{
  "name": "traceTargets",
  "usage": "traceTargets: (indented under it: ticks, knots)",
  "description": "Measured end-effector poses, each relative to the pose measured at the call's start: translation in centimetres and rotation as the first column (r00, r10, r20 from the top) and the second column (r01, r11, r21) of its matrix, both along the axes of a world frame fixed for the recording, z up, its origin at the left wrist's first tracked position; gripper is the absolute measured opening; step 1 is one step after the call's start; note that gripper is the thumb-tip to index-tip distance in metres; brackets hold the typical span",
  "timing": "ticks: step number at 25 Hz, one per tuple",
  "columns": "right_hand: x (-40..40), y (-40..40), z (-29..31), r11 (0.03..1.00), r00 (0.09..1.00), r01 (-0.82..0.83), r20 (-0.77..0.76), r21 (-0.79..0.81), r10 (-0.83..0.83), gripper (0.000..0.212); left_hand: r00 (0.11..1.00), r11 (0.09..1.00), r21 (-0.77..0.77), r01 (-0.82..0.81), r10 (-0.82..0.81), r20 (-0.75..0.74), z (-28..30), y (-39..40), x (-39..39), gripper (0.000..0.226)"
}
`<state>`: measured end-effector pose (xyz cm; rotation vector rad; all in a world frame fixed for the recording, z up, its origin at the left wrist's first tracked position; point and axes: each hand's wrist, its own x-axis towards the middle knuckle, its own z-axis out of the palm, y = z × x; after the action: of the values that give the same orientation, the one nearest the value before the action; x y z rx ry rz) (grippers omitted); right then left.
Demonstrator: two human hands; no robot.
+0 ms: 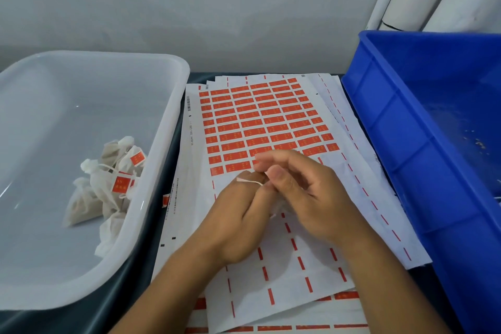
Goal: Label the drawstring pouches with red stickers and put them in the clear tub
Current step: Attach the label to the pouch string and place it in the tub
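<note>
Head view: both hands meet above the sticker sheet [260, 116]. Left hand [238, 222] and right hand [306, 192], fingers curled, pinch a mostly hidden pouch [276, 207]; its drawstring [249, 181] runs left-right. Pouch axis cannot be told.

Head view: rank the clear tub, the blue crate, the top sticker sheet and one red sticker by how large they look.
1. clear tub, unsure against the next: both are cut off by the frame.
2. blue crate.
3. top sticker sheet, partly covered by both hands.
4. red sticker, by far the smallest.
</note>
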<state>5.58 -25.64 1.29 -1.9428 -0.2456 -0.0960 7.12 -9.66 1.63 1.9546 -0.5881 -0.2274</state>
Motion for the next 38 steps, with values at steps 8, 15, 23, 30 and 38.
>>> traceTargets:
  ticks: [8,15,23,30,38]
  knots:
    - [-0.4,-0.3,0.3,0.999,0.998,0.036,0.059,0.027,-0.038,0.011,0.947,0.976,-0.083,-0.201,0.172,-0.27,0.0,1.1,1.5,0.049]
    - [-0.5,0.0,0.3,0.989,0.988,0.01,0.154,-0.15,0.013,0.016,0.899,0.946,-0.115,-0.303,0.244,-0.363,0.8,1.0,1.3,0.035]
    - [-0.7,0.2,-0.2,0.943,0.992,0.013,0.121,-0.334,0.029,0.044,0.823,0.901,-0.09,-0.425,0.343,-0.454,0.8,1.0,1.6,0.053]
    - [-0.3,-0.2,-0.5,0.942,0.973,0.146,0.214,-0.304,-0.082,0.033,0.849,0.939,-0.049,-0.341,0.285,-0.445,0.3,1.2,1.6,0.049]
    - [-0.2,-0.1,0.3,0.971,0.96,0.231,0.146,0.058,-0.237,0.021,0.979,0.979,-0.185,-0.089,0.052,-0.197,1.3,0.7,1.0,0.026]
